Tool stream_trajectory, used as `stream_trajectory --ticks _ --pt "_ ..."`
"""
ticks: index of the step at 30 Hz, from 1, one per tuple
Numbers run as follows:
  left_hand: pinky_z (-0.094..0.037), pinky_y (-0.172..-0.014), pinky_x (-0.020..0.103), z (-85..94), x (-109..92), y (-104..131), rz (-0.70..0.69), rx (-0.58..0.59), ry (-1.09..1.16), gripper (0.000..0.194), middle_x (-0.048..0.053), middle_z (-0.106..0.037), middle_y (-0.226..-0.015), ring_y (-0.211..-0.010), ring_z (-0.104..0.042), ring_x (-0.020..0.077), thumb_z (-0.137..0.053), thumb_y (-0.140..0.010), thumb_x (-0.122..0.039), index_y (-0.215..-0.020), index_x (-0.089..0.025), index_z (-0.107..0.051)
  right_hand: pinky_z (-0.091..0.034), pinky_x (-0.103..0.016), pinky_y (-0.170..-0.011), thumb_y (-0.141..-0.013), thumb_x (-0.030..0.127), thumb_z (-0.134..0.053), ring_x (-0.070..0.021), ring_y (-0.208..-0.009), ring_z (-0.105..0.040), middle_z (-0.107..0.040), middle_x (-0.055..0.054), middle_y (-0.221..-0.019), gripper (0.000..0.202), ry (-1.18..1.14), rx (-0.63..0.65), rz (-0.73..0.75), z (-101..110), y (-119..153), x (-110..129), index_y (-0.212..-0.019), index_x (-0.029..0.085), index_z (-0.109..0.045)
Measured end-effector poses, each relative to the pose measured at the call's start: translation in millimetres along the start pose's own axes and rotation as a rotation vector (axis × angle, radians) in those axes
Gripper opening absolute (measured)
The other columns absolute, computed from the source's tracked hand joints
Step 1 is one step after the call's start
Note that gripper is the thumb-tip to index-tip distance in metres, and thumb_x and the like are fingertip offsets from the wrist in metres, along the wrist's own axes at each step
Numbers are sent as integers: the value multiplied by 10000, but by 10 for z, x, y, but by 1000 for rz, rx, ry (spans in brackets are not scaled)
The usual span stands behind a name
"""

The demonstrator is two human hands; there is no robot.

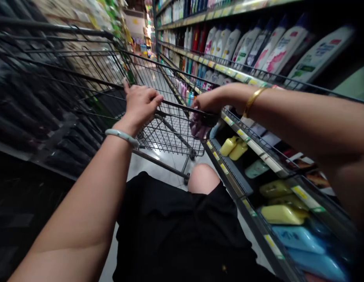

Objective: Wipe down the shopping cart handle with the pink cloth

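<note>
Dark-grey cart, golden bangle

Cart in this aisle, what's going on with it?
A person is at the cart, left hand resting on its near bar. The right hand is at the bar's right end, by something crumpled and purple; whether it holds that is unclear. Bottles line the shelves on the right.

one shopping cart, two bangles and one knee show.
</note>
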State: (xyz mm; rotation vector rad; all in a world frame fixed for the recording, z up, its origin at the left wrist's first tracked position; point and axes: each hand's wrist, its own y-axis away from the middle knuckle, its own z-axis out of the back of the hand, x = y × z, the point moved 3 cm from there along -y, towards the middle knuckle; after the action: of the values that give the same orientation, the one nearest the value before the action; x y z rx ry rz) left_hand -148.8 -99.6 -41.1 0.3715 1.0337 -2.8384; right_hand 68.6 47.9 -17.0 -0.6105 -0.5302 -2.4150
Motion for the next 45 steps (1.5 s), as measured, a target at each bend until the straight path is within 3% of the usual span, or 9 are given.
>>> stream_trajectory --ticks 3,8,14,18,25,28,33,40,45 --pt "-69 -1229 705 -22 22 -52 -16 1 -24 530 11 -601 -890 -1198 -570 278 -311 -1073 -516 -791 -154 -576 -434 -161 -699 -884 259 -810 -79 -823 -682 -724 -12 -955 236 31 159 95 187 84 47 -980 57 -737" --pt "-83 -1295 622 1 56 -86 23 -32 31 323 14 -596 -787 -1040 -575 265 -569 -953 -478 -734 -240 -570 -342 -149 -680 -1033 269 -531 -32 -853 -644 -724 4 -931 369 156 -10 104 449 66 -19 -913 -24 -720" --pt "-99 -1293 592 13 79 -119 42 -28 43 303 11 -588 -749 -995 -571 266 -596 -895 -497 -712 -255 -593 -322 -149 -576 -921 158 -729 -16 -631 -534 -694 41 -729 76 233 17 209 326 -13 -58 -936 101 -777" --pt "-98 -1302 574 33 175 -121 35 -6 45 288 13 -617 -767 -1014 -580 266 -602 -877 -503 -721 -260 -605 -439 -214 -573 -838 291 -864 -117 -645 -608 -690 9 -747 239 75 12 301 277 112 -20 -1049 222 -775" --pt "-91 -1307 606 119 296 -112 32 27 41 286 45 -714 -882 -1063 -611 280 -580 -872 -510 -750 -258 -638 -516 -335 -845 -883 253 -757 -274 -1067 -662 -701 -129 -1170 253 310 -650 444 237 360 -285 -1124 186 -792" --pt "-80 -1300 661 221 249 -50 39 58 62 248 72 -776 -1051 -1146 -633 300 -595 -883 -469 -787 -254 -672 -522 -359 -942 -912 163 -653 -269 -1125 -660 -710 -110 -1216 296 198 -792 445 51 572 -364 -1173 213 -781" --pt "-25 -1320 659 308 -241 156 -32 -27 72 198 55 -785 -1208 -1247 -654 297 -616 -961 -416 -895 -279 -743 -500 -377 -1048 -895 171 -696 -273 -1203 -625 -695 -93 -1277 320 120 -733 568 -91 695 -387 -1193 257 -776" --pt "-303 -1260 583 -29 -1324 535 -113 31 -54 470 59 -773 -867 -908 -693 267 -377 -1101 -427 -844 -234 -720 -498 -414 -1122 -982 263 -604 -275 -1272 -604 -654 -134 -1286 271 -164 -1073 410 -517 860 -476 -1218 234 -735" --pt "-425 -991 473 -127 -1461 696 -143 -164 -194 423 72 -707 -748 -807 -634 257 -476 -1061 -378 -697 -221 -622 -520 -479 -1125 -893 374 -736 -293 -1261 -613 -671 -109 -1210 250 -343 -1200 570 -1052 843 -683 -1119 269 -733"
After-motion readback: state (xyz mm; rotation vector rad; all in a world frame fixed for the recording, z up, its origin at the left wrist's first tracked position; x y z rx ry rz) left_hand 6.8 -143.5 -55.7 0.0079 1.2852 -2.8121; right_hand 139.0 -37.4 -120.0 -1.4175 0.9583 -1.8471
